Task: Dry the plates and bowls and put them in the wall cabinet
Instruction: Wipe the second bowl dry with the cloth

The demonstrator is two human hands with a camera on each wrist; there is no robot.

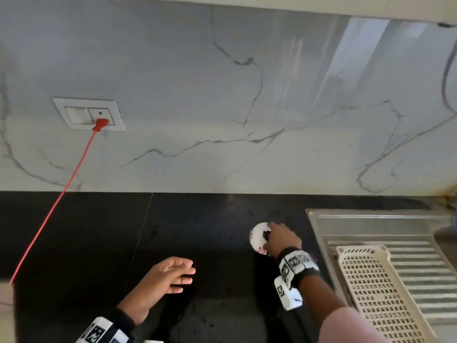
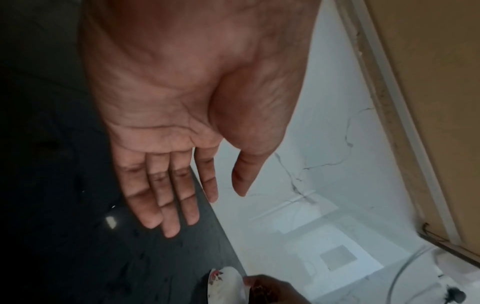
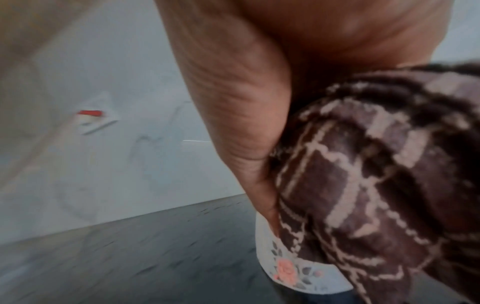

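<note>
Bowl: a small white bowl [image 1: 257, 240] with a rose print stood on the black tabletop [image 1: 99, 243], just left of the steel drainboard [image 1: 371, 224]; the right hand [image 1: 282, 240] lay over its right side.
Right hand: its fingers were curled round a bunched cloth [image 3: 363, 185] and pushed it into the bowl; the thumb [image 3: 241, 123] lay along the cloth down to the rim.
Left hand: the left hand [image 1: 164, 277] hovered over the tabletop, well apart from the bowl and to its left; palm turned inward, fingers [image 2: 168, 205] straight and close together, holding nothing.
Head view only: a cream perforated plastic rack [image 1: 376, 293] lay on the ribbed drainboard; a red plug [image 1: 100, 124] sat in a white wall socket [image 1: 74, 112], its red cord [image 1: 49, 214] running down to the left; banded trackers sat on both wrists.
Right wrist view only: the cloth showed as brown terry with a pale grid pattern; the bowl's outer wall carried a pink rose with grey leaves; the picture was blurred.
Left wrist view only: the open palm filled the picture; the bowl's rim [image 2: 223, 275] and the right hand's fingers showed at the bottom edge.
Surfaces: the wall [image 1: 222, 95] was glossy white marble with grey veins; the tabletop was dark polished stone.
</note>
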